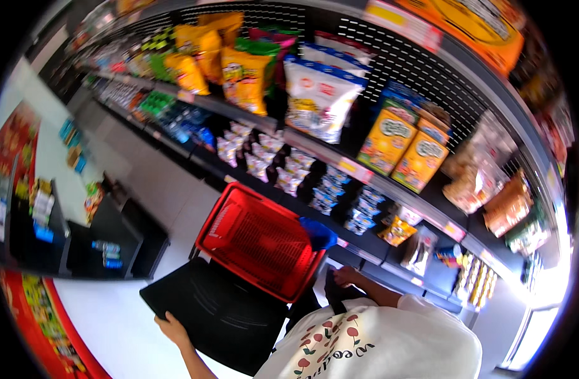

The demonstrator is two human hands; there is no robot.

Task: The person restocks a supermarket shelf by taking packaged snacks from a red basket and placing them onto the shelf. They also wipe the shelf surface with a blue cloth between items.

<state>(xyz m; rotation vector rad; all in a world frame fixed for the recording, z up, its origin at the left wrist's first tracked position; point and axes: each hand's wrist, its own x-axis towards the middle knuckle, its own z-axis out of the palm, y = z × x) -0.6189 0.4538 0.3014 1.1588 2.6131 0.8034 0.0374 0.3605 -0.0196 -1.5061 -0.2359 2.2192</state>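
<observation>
Evidently the left hand (171, 327) pinches the near edge of the black panel (217, 303), which slants down rightward at lower centre, below the basket (251, 237); the farther right hand's (347, 276) grip is unclear.

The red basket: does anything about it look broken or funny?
I see nothing broken or spilled in the red basket. One funny bit: a blue piece at its right end in the picture stands out because the basket is red. I can't tell what it is.

Left arm (191, 360) forward, right arm (373, 288) bent
</observation>
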